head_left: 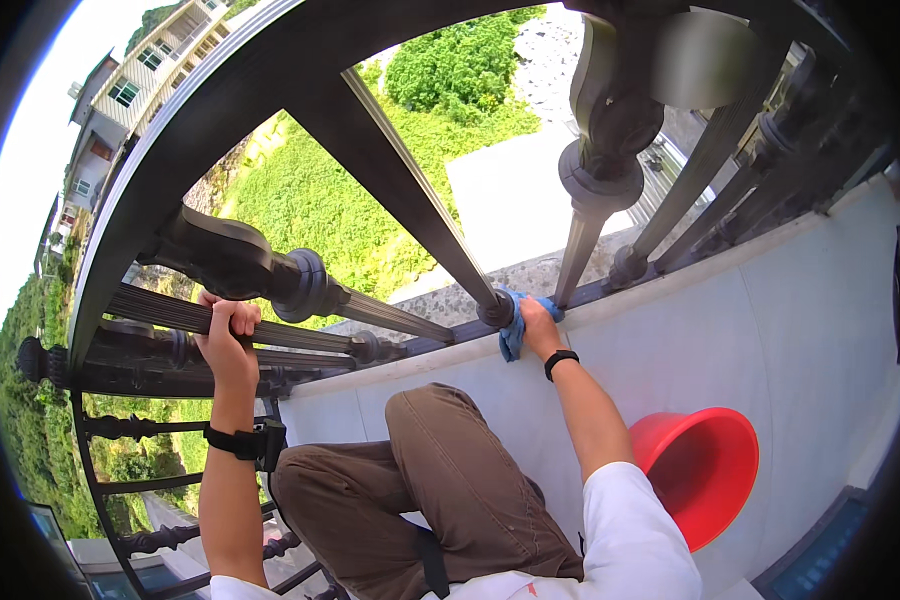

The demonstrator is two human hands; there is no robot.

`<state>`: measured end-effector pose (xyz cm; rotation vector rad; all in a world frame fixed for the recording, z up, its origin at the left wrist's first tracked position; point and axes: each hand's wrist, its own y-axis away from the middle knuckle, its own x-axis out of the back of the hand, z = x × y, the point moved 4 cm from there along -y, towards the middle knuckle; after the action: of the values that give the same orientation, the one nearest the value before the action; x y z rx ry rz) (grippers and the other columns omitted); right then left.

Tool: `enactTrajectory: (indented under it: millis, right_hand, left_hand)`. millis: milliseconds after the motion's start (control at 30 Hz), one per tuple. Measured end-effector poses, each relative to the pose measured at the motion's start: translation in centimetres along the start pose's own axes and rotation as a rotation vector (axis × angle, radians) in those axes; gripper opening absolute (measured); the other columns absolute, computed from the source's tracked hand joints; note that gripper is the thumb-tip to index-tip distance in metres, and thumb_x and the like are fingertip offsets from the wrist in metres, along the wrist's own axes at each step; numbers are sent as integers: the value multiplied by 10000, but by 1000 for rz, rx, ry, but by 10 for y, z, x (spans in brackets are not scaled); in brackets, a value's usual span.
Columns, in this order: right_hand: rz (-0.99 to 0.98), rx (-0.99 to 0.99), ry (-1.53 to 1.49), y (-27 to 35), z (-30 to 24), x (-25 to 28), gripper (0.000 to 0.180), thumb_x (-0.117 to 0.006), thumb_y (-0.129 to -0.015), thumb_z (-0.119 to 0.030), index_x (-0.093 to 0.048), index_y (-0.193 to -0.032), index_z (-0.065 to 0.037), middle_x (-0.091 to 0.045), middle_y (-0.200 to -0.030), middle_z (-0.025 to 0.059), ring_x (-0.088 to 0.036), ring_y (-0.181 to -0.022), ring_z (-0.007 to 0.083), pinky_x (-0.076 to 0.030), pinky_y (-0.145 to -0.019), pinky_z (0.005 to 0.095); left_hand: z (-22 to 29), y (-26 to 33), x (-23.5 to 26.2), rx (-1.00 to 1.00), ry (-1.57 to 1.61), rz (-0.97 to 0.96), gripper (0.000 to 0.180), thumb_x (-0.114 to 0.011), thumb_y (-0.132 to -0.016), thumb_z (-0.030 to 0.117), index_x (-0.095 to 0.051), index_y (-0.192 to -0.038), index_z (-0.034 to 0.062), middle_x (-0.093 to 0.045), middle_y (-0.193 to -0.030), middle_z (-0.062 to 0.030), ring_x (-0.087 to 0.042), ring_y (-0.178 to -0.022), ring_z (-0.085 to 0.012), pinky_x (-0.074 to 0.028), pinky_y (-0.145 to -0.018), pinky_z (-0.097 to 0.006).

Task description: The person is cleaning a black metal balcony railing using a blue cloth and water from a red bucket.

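Observation:
My left hand [230, 333] is wrapped round a dark ribbed baluster [300, 338] of the metal railing. Down at the railing's foot, my right hand [541, 328] grips a blue cloth [512, 330]. The cloth presses against the bottom rail, right beside the base collar of another baluster [410, 190]. Part of the cloth hangs down over the pale ledge, and the fingers of this hand are partly hidden by it.
A red bucket [705, 480] lies to the right of my right arm on the pale tiled floor [690, 340]. Several more balusters curve off to both sides under a thick handrail [170, 130]. Greenery and buildings show beyond the railing.

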<state>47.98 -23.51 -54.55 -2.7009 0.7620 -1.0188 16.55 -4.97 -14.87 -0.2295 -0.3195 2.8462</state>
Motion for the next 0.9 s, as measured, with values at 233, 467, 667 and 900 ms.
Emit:
enactTrajectory:
  millis: [233, 467, 667, 900]
  right_hand:
    - [103, -479, 22, 52, -42, 46, 221, -599, -812, -26, -661, -1022, -61, -695, -962, 165, -670, -893, 344, -532, -788, 401]
    - [621, -309, -688, 66, -155, 221, 285, -589, -900, -140, -644, -1121, 32, -699, -1058, 175, -684, -956, 253, -524, -888, 367]
    - [878, -268, -979, 104, -199, 346, 458, -496, -959, -308, -578, -1204, 70, -663, -1054, 186, -659, -934, 286, -537, -865, 396]
    - [1247, -157, -811, 146, -256, 412, 471, -439, -970, -338, -582, -1187, 55, -657, -1025, 157, -624, -862, 252, -548, -719, 385]
  left_hand:
    - [-2, 0, -3, -9, 37, 74, 199, -555, -874, 20, -422, -754, 108, -367, -576, 23, -356, -509, -90, -357, -553, -275]
    - [-2, 3, 6, -66, 73, 196, 214, -606, -860, 13, -463, -733, 109, -371, -557, 31, -367, -480, -86, -335, -517, -262]
    - [-20, -2, 6, 0, 84, 167, 193, -608, -851, 4, -469, -759, 100, -389, -566, 28, -377, -462, -80, -334, -489, -250]
    - [-36, -2, 13, -35, 58, 131, 188, -584, -903, 49, -448, -785, 104, -383, -562, 31, -362, -463, -64, -323, -481, -228]
